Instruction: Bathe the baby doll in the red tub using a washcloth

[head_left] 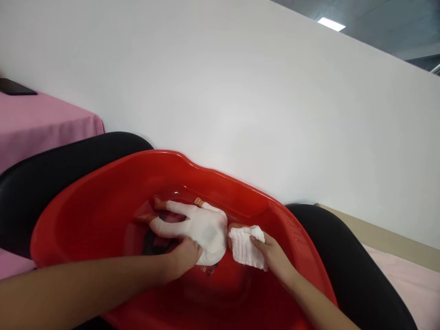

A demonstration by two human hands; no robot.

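A doll [202, 225] in white clothing lies in shallow water at the bottom of a red plastic tub [103, 201]. My left hand [184, 259] is closed around the doll's body from the near side. My right hand [273, 254] grips a folded white washcloth [245, 245] and presses it against the doll's right end, where the head is hidden under the cloth. The doll's legs point left toward the tub's centre.
The tub rests on black rounded chair-like seats [51, 169]. A pink-covered table [41, 123] with a dark flat object [15, 87] stands at the left. A white wall [240, 91] rises right behind the tub. More pink cloth [409, 284] lies at the right.
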